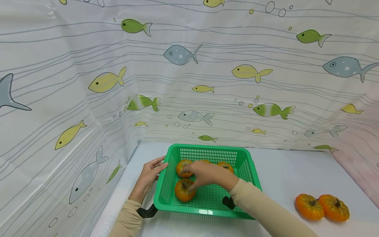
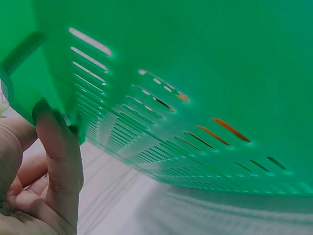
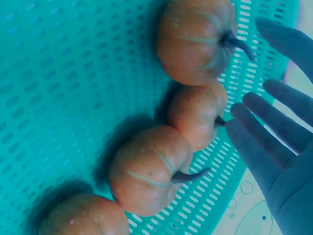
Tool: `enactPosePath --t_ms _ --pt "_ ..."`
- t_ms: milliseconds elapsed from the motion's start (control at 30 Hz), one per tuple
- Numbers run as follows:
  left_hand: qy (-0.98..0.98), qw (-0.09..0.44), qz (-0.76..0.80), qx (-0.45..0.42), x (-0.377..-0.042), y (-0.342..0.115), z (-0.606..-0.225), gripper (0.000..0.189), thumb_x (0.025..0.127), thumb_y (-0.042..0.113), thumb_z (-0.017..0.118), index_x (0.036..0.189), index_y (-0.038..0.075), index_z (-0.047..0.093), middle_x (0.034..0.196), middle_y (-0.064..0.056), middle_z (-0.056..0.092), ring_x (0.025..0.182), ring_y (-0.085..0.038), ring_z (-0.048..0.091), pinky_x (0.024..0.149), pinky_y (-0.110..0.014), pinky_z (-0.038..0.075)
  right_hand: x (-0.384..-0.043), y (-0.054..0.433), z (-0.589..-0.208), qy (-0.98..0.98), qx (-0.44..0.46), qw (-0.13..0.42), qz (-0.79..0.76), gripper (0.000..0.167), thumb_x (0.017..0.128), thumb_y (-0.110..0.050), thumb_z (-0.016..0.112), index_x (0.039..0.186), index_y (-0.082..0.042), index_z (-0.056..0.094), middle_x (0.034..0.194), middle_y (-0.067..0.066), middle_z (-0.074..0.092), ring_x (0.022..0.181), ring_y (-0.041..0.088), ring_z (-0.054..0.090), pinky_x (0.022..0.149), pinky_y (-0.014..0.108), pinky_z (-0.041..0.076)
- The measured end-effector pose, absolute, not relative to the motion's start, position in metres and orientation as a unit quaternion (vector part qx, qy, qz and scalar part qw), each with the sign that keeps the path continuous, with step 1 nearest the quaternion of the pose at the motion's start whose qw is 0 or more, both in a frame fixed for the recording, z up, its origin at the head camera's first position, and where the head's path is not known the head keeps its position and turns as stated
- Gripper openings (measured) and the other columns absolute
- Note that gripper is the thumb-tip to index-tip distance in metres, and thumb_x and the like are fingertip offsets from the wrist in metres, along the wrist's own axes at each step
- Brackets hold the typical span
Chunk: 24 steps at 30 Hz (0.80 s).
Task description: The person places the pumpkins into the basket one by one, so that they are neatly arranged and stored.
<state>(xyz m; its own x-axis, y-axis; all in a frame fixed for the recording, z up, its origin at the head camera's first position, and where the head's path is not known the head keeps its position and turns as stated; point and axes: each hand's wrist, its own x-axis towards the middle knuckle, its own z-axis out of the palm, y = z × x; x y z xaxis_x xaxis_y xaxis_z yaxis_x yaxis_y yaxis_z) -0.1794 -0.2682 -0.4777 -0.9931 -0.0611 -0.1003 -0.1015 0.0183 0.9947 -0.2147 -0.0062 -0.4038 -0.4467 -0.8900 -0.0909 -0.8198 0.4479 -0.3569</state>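
Observation:
A green plastic basket (image 1: 207, 210) with slotted walls stands in front of me, several small orange pumpkins inside. One pumpkin (image 1: 184, 191) lies at the near left, another (image 1: 182, 166) behind it, and a third (image 1: 226, 166) sits toward the back right. My left hand (image 1: 148, 176) grips the basket's left rim, its fingers bent at the edge (image 2: 56, 152). Above the pumpkins reaches my right hand (image 1: 204, 172), fingers spread and holding nothing. In the right wrist view its fingertips are close to the stem of a small pumpkin (image 3: 195, 115); whether they touch is unclear.
Two more pumpkins (image 1: 309, 207) (image 1: 334, 208) lie side by side on the white table (image 1: 284, 174), right of the basket. Behind and to the left hangs a fish-patterned white sheet (image 1: 222, 108). My right forearm crosses the basket's near right corner.

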Motion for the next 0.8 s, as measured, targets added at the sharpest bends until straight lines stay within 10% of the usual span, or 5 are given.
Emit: enactPosePath --t_ms 800 --pt "0.714 0.012 0.697 -0.062 -0.177 -0.268 -0.475 0.055 0.099 0.02 0.073 0.149 0.007 0.054 0.095 0.002 0.069 0.074 -0.006 0.07 0.063 -0.025 0.062 -0.225 0.057 -0.374 0.862 -0.442 0.116 -0.221 0.061 0.086 -0.035 0.086 0.139 -0.015 0.065 0.14 0.0 0.066 0.132 0.022 0.06 0.111 0.047 0.051"
